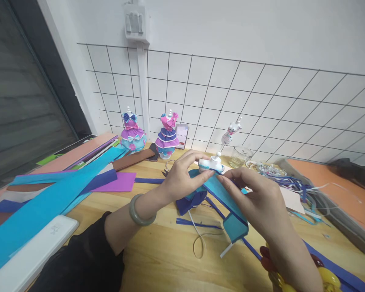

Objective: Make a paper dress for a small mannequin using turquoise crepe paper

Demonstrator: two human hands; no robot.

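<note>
Fabric (223, 196), teal with dark blue edging, stretches from the waist-up end of a small white mannequin (212, 165) down toward the viewer, held just above a wooden tabletop (158, 251). The person's left hand (184, 176) is closed around the mannequin, fingers behind and thumb pressed on the near side, seemingly to steady the figure and pin the edging there. The right hand (255, 186) pinches the edging between thumb and forefinger beside that thumb, apparently to keep the edge flat and under control; its other fingers curl, and whether they touch the cloth cannot be told. Narrow dark blue strips (197, 224) lie below the hands. Beyond the left wrist rest scissors (165, 173), partly hidden but within reach. Farther back, two dressed figures, one on the left (133, 134) and one nearer the middle (168, 138), stand upright by the wall, perhaps out of the way. A glass (241, 155) and tangled ribbons (272, 172) sit to the right; broad cloth strips (61, 184) spread left.
</note>
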